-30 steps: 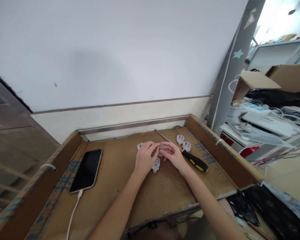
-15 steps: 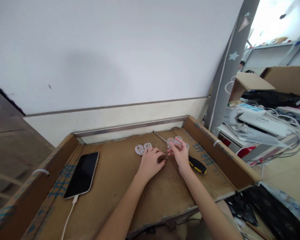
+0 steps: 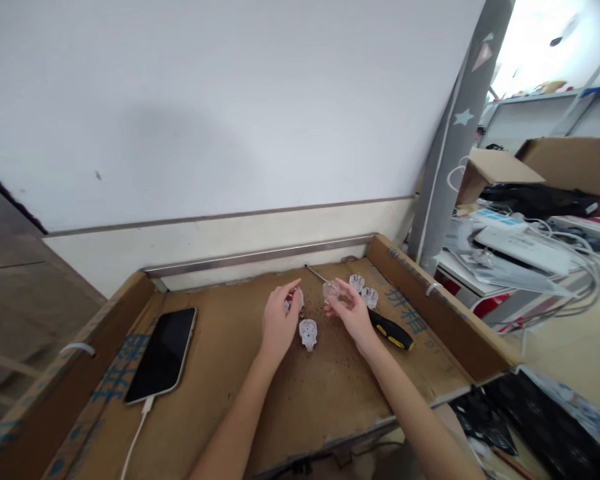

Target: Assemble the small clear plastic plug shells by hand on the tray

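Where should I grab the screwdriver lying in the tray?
Probably by the black and yellow handle. It is the thick end and points toward the tray's near right side, so come from there. The thin metal shaft runs away toward the back wall, partly hidden behind the right hand, with small clear plugs beside it.

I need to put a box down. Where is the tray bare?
Bare board lies between the phone and the left hand, and along the near edge. It is crowded by the plugs, screwdriver and right hand.
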The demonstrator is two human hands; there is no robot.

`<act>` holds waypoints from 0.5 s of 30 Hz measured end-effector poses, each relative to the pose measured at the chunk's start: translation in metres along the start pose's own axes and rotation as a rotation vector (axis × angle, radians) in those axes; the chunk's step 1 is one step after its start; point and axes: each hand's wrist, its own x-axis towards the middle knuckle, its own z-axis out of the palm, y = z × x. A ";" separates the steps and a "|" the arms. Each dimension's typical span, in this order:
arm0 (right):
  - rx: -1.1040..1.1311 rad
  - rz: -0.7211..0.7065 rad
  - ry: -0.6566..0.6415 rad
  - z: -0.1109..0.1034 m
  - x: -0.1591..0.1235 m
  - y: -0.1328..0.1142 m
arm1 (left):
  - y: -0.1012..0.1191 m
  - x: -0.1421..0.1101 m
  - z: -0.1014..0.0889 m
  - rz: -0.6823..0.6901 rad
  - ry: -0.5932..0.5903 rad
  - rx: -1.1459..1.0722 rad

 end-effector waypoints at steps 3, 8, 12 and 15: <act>0.003 -0.003 -0.084 0.000 -0.001 0.002 | 0.000 -0.002 0.005 -0.107 -0.010 -0.156; 0.006 -0.011 -0.186 0.000 -0.004 0.001 | 0.003 -0.005 0.010 -0.093 -0.068 -0.142; 0.006 -0.025 -0.241 0.001 -0.006 0.000 | 0.003 -0.008 0.009 0.011 -0.111 -0.041; 0.005 -0.035 -0.256 0.000 -0.005 0.001 | 0.003 -0.009 0.009 0.092 -0.135 0.058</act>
